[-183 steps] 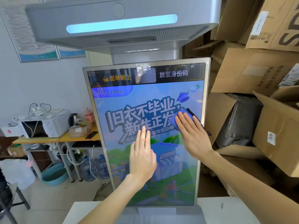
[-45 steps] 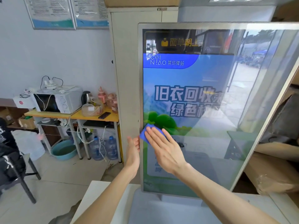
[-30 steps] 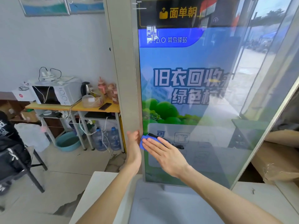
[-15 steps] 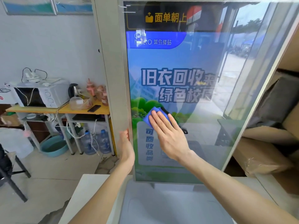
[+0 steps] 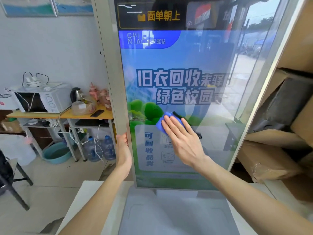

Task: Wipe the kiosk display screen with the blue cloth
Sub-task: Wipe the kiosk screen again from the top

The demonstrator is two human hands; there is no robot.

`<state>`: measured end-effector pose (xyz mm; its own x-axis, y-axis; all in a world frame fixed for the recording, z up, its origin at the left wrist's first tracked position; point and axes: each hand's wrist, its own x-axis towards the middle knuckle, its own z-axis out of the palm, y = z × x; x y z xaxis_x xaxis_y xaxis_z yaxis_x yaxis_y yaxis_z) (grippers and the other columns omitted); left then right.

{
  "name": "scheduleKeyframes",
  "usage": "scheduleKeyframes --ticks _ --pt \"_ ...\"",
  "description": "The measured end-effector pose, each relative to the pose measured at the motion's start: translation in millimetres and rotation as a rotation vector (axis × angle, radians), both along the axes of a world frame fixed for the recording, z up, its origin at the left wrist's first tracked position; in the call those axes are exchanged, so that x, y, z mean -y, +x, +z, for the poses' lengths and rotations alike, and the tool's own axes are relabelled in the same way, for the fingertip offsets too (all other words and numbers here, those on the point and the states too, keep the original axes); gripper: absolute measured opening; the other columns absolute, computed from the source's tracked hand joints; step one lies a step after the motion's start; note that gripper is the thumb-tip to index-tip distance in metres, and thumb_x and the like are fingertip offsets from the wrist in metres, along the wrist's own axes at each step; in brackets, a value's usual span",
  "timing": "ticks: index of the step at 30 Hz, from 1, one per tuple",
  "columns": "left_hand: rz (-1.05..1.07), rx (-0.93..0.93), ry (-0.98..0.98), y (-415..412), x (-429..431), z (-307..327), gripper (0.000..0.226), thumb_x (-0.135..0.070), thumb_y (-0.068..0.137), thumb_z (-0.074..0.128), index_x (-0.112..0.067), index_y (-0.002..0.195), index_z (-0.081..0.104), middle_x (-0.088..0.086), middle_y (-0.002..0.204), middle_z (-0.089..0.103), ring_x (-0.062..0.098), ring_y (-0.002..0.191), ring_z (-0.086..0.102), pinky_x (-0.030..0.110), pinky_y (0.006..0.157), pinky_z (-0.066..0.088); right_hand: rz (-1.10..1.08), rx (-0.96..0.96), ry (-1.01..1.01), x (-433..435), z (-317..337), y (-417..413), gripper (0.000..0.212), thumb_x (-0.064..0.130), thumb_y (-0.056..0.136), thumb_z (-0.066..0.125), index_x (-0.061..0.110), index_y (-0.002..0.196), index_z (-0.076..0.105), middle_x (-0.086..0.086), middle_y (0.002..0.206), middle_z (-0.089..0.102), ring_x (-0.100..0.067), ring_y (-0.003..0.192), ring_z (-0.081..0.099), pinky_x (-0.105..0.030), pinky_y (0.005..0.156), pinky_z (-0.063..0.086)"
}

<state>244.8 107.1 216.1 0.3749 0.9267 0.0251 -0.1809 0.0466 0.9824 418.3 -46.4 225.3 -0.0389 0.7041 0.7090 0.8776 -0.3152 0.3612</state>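
Observation:
The tall kiosk display screen [image 5: 186,68] fills the middle of the head view, lit with a blue and green poster and Chinese text. My right hand [image 5: 182,140] lies flat on the lower middle of the glass and presses the blue cloth [image 5: 161,122] against it; most of the cloth is hidden under my fingers. My left hand [image 5: 122,150] grips the screen's silver left frame edge at about the same height.
Cardboard boxes [image 5: 288,116] are stacked close on the right. On the left stands a yellow table [image 5: 67,114] with a microwave [image 5: 45,100], a kettle and bottles, and water bottles and a teal basin [image 5: 56,152] below. The kiosk's white base [image 5: 177,212] is under my arms.
My right hand has slid the cloth to the right across the glass, from the left side toward the middle. My left hand still holds the left frame edge. The view has shifted slightly.

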Motion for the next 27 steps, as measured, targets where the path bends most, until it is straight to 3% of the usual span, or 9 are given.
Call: scheduleKeyframes --ticks 2,6,9,12,18,22,27 --pt "0.014 0.0 0.006 1 1 1 0.051 -0.043 0.109 0.014 -0.037 0.091 0.062 -0.027 0.074 0.071 -0.013 0.071 0.066 0.007 0.063 0.045 -0.006 -0.011 0.034 -4 4 1 0.086 -0.003 0.086 0.051 0.009 0.164 0.018 -0.006 0.173 0.012 -0.022 0.159 0.011 -0.045 0.13 0.008" --pt "0.052 -0.016 0.001 3 0 -2 0.044 -0.042 0.107 0.02 -0.036 0.092 0.061 -0.014 0.095 0.068 0.002 0.089 0.062 0.022 0.075 0.042 0.028 0.068 -0.093 6 -26 6 0.087 -0.001 0.085 0.053 0.01 0.164 0.018 -0.004 0.173 0.011 -0.021 0.159 0.011 -0.045 0.13 0.006" --pt "0.063 -0.039 -0.013 4 -1 -3 0.044 -0.044 0.107 0.021 -0.035 0.09 0.061 -0.019 0.084 0.069 0.006 0.088 0.061 0.023 0.074 0.041 0.059 0.144 -0.261 26 -49 11 0.08 0.003 0.09 0.043 0.011 0.164 0.017 -0.003 0.173 0.012 -0.019 0.159 0.011 -0.043 0.129 0.007" --pt "0.071 -0.039 -0.031 5 -1 -3 0.053 -0.045 0.108 0.016 -0.039 0.086 0.064 -0.027 0.07 0.07 -0.003 0.081 0.062 0.02 0.075 0.041 0.037 0.11 -0.245 34 -47 9 0.079 0.002 0.089 0.042 0.012 0.164 0.02 -0.002 0.172 0.015 -0.019 0.159 0.014 -0.043 0.129 0.008" --pt "0.1 -0.03 -0.029 8 1 -5 0.052 -0.043 0.109 0.014 -0.04 0.09 0.062 -0.032 0.069 0.069 -0.016 0.067 0.063 0.017 0.071 0.039 -0.022 -0.041 0.069 22 -5 15 0.079 -0.005 0.089 0.045 0.007 0.163 0.022 -0.008 0.172 0.014 -0.024 0.159 0.013 -0.045 0.129 0.008" --pt "0.117 -0.032 -0.021 10 2 -5 0.048 -0.044 0.108 0.016 -0.042 0.092 0.062 -0.032 0.07 0.069 -0.009 0.076 0.063 0.017 0.07 0.039 -0.001 0.078 -0.094 36 -31 28 0.083 -0.004 0.084 0.048 0.007 0.163 0.023 -0.007 0.172 0.017 -0.024 0.159 0.014 -0.046 0.13 0.008" --pt "0.111 -0.029 -0.023 9 2 -5 0.051 -0.045 0.108 0.012 -0.041 0.102 0.062 -0.032 0.076 0.069 -0.018 0.072 0.062 0.014 0.073 0.039 0.022 0.138 -0.292 63 -59 35 0.077 0.0 0.09 0.037 0.011 0.164 0.019 -0.002 0.173 0.013 -0.019 0.159 0.014 -0.041 0.13 0.004"
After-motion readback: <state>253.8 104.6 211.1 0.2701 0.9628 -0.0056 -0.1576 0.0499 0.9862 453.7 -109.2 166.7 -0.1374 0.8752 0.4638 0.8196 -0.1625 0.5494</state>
